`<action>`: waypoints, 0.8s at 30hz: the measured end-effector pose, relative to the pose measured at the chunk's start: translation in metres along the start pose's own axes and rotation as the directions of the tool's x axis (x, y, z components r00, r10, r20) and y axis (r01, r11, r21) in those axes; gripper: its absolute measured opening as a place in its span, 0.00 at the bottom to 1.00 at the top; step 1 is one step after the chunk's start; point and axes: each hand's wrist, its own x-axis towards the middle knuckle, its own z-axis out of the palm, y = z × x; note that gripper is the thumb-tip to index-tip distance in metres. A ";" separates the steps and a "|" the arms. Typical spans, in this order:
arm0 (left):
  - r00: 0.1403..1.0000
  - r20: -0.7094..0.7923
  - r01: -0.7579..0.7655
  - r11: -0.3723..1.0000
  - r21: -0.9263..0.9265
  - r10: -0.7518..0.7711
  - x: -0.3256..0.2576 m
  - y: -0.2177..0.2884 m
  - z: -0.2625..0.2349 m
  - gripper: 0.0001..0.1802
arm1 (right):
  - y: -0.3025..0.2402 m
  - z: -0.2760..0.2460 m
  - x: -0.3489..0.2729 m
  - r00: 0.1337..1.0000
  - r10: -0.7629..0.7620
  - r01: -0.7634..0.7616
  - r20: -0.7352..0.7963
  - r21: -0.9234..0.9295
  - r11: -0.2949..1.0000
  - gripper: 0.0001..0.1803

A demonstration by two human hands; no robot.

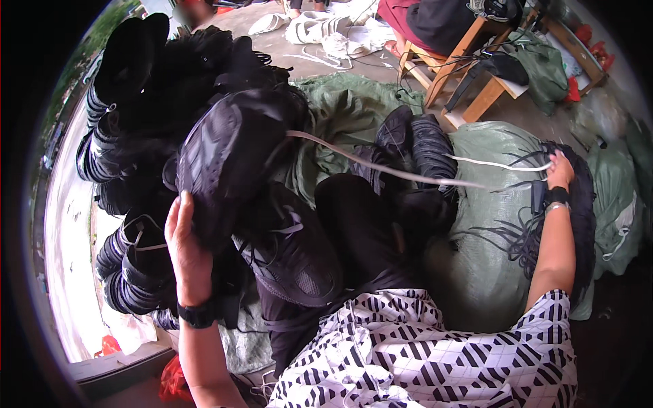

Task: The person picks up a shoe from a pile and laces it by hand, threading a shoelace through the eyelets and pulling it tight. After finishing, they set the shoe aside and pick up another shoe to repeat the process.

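The left hand [185,253] sits low on the left, gripping a shoe [228,160] that rises just above it. Behind and to the left of that shoe is a heap of shoes [129,129], with bundled soles [126,272] stacked below it. Another shoe [292,255] lies on the lap, right of the hand. A cord [381,166] runs from the held shoe across to the right. Over there the right hand [560,171] rests on a bunch of laces [524,238], which lies on a stuffed sack [486,224]. A wooden bench [462,64] stands beyond, at the top.
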 end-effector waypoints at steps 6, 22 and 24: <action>0.999 -0.048 -0.024 1.000 0.014 0.025 -0.008 -0.004 0.029 0.12 | -0.010 0.189 -0.186 0.540 -0.006 0.264 0.842 -0.162 0.951 0.17; 0.997 -0.058 0.038 0.964 -0.263 -0.055 -0.031 0.021 -0.003 0.19 | 0.051 0.202 -0.205 0.505 0.195 0.093 0.841 -0.277 0.956 0.09; 0.987 0.141 0.130 0.919 -0.373 -0.082 -0.032 0.014 -0.003 0.21 | 0.032 0.208 -0.201 0.536 0.087 0.215 0.839 -0.236 0.948 0.09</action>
